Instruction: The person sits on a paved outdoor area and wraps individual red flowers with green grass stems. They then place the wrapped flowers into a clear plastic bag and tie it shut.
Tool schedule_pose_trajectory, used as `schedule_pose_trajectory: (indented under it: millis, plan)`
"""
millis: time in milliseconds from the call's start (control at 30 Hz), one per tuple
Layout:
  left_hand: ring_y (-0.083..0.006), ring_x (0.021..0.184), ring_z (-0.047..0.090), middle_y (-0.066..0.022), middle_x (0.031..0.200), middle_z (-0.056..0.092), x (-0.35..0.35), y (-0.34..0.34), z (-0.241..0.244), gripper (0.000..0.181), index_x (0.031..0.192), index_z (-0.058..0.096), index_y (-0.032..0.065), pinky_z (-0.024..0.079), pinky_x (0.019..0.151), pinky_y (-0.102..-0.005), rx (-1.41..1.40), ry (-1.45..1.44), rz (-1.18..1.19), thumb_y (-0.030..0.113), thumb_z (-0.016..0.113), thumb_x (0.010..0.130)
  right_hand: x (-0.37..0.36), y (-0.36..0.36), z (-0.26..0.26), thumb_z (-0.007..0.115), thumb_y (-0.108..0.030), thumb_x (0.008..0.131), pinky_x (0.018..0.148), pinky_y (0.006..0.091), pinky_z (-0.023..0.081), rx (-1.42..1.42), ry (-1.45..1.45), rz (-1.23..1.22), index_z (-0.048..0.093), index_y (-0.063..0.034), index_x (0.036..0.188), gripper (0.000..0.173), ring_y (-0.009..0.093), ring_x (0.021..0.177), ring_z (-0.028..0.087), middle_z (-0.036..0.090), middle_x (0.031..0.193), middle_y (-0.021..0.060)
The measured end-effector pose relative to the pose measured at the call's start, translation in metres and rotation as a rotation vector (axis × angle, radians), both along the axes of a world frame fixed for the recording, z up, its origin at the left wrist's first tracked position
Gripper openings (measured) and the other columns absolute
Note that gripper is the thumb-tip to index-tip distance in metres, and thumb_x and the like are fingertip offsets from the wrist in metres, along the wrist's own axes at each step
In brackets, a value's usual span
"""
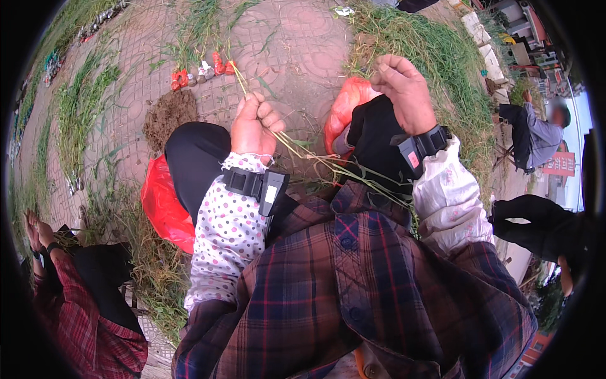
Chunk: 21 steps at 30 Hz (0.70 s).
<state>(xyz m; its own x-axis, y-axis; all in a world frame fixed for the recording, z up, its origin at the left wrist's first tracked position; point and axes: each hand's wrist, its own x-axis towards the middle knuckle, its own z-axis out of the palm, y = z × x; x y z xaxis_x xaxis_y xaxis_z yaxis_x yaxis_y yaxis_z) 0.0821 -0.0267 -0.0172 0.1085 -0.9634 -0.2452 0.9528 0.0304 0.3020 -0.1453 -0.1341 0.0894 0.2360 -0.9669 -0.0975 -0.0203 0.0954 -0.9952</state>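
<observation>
My left hand (255, 124) is closed around a few thin green plant stems (326, 160). Their pale yellowish ends (239, 77) stick out ahead of the fist, and the leafy lengths trail back across my lap. My right hand (402, 92) is raised with curled fingers above my right knee; whether a thin stem is between its fingertips is too small to tell. Ahead of my left hand stands a row of plant bunches with bases wrapped in red (179, 79) and greyish (206, 70) plastic. A mound of wet brown mud (170, 118) lies beside my left knee.
Red plastic bags (165, 203) cover my lower legs. A heap of cut grass (416, 42) lies at right on the paving (303, 42); more bunches (78, 123) lie at left. One person (90, 293) sits at left, another (539, 128) at far right; a third (539, 232) stands nearby.
</observation>
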Motion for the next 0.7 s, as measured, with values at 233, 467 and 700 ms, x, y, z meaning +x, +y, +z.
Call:
schedule_pose_trajectory:
  millis: [233, 467, 700]
  plan:
    - [-0.0081, 0.050, 0.024, 0.0045, 0.061, 0.028, 0.070, -0.015, 0.016, 0.022, 0.081, 0.046, 0.0070, 0.023, 0.046, -0.0229, -0.121, 0.074, 0.067, 0.023, 0.041, 0.095, -0.246, 0.044, -0.020, 0.058, -0.016, 0.086, 0.057, 0.0224, 0.044, 0.110, 0.336, -0.572, 0.058, -0.0053, 0.093, 0.013, 0.009, 0.064, 0.054, 0.057, 0.081, -0.0011]
    - [-0.0101, 0.047, 0.020, 0.0036, 0.056, 0.023, 0.240, -0.027, 0.053, 0.032, 0.066, 0.031, 0.0108, 0.020, 0.043, -0.0251, -0.180, -0.212, 0.258, 0.020, 0.035, 0.096, -0.225, 0.141, -0.032, 0.068, -0.044, 0.075, 0.098, 0.0386, 0.032, 0.419, 0.169, 0.075, 0.022, -0.0117, 0.141, 0.087, 0.024, 0.124, 0.036, 0.033, 0.139, 0.0099]
    - [-0.0097, 0.043, 0.017, 0.0051, 0.053, 0.020, 0.336, -0.036, 0.094, 0.035, 0.059, 0.028, 0.0131, 0.015, 0.040, -0.0260, -0.092, -0.334, 0.477, 0.015, 0.038, 0.092, -0.189, 0.154, -0.021, 0.077, -0.041, 0.067, 0.101, 0.0389, 0.031, 0.280, 0.597, 0.374, 0.022, -0.0081, 0.139, 0.096, 0.030, 0.120, 0.039, 0.038, 0.131, 0.0164]
